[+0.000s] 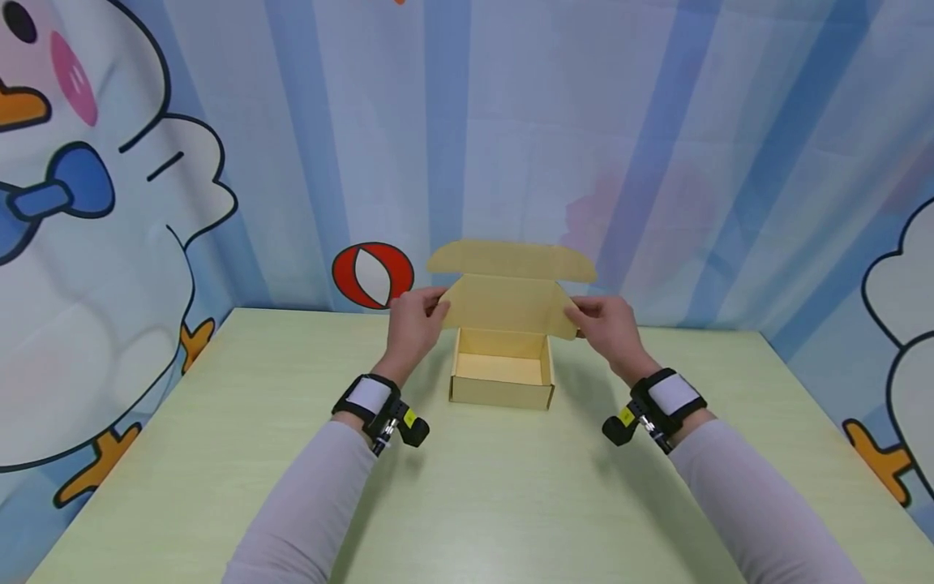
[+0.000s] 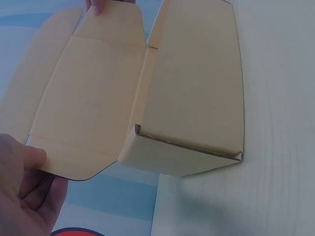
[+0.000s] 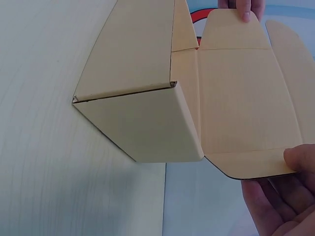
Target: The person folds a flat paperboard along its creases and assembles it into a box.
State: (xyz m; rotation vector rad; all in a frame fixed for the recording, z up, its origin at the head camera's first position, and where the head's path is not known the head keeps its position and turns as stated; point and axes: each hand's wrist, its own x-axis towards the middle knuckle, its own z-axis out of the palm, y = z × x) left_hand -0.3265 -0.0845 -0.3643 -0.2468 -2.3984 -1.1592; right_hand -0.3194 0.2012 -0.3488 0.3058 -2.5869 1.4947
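A small cardboard box (image 1: 502, 394) stands on the table with its lid (image 1: 505, 302) raised at the back and a long rounded front flap (image 1: 511, 259) along the lid's top edge. My left hand (image 1: 416, 328) pinches the lid's left side flap (image 2: 74, 164) between thumb and fingers. On the other side, my right hand (image 1: 611, 331) pinches the right side flap (image 3: 236, 164) in the same way. Inside, the box's bare floor shows in the head view. Both wrist views show the outer walls and the lid's inner face; each also catches the opposite hand's fingertips at the far flap.
The pale wooden table (image 1: 511, 503) ends just behind the box. A blue striped curtain (image 1: 511, 122) with cartoon figures and a red-and-white ball print (image 1: 343, 276) hangs beyond that edge. Each wrist wears a strapped camera.
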